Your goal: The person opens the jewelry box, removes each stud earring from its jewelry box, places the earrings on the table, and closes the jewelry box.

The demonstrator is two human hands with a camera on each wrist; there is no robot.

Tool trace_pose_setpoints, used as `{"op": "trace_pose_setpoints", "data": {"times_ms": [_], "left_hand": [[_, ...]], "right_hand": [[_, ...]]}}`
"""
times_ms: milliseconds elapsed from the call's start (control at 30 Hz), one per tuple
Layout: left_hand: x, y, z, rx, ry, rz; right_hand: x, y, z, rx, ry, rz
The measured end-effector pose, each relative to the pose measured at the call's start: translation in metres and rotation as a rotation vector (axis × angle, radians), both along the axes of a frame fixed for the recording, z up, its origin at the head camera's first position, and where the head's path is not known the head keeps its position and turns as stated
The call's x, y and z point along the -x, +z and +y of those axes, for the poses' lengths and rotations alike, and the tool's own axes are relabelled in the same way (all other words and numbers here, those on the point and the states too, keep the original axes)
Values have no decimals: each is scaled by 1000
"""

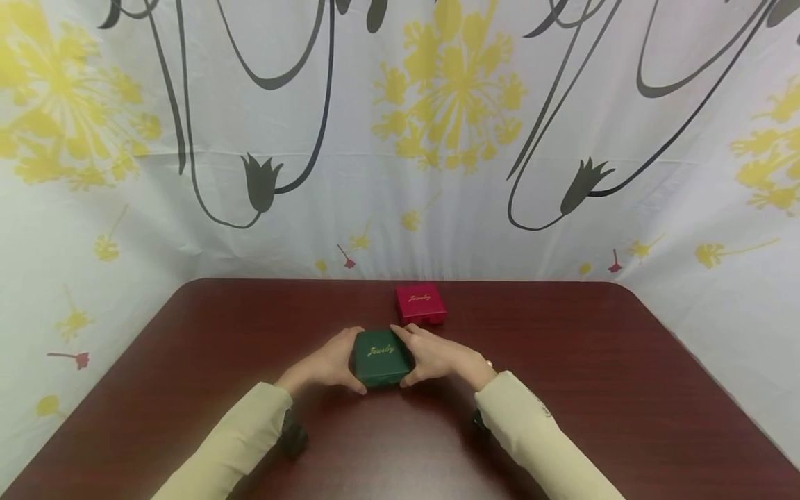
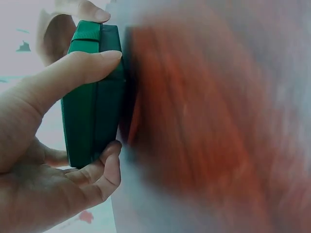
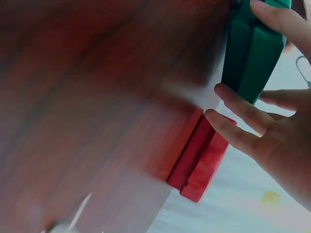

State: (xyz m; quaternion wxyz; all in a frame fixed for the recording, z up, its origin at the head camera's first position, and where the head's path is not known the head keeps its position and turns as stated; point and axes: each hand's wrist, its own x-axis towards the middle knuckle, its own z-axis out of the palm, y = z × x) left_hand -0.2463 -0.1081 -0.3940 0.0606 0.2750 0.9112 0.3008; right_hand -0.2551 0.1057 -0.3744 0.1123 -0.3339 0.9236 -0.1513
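Observation:
A green jewelry box [image 1: 382, 356] with gold lettering on its closed lid is between the two hands, near the middle of the table. My left hand [image 1: 327, 359] grips its left side, thumb on the near face and fingers round the far side. On the opposite side my right hand [image 1: 434, 353] holds it, with the thumb [image 3: 272, 13] at the front edge and fingertips toward the back corner. Just behind stands a red jewelry box [image 1: 421, 303], closed, touched by neither hand as far as the head view shows. Whether the green box rests on the wood is hard to tell.
The dark reddish-brown table [image 1: 562, 354] extends on both sides of the boxes. A white curtain [image 1: 350, 236] with yellow and grey flower prints hangs behind its far edge. A dark device [image 1: 292, 436] sits under the left sleeve.

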Motion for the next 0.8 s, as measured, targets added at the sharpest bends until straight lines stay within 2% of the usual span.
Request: {"op": "trace_pose_setpoints", "data": {"times_ms": [133, 300, 533, 800], "left_hand": [[8, 0, -10, -19, 58, 23], [18, 2, -19, -35, 138, 27], [32, 1, -28, -50, 198, 31], [42, -2, -33, -45, 251, -6]], "right_hand": [[9, 1, -13, 11, -28, -15], [20, 1, -26, 55, -14, 45], [34, 0, -40, 90, -65, 73], [43, -2, -51, 90, -117, 100]]}}
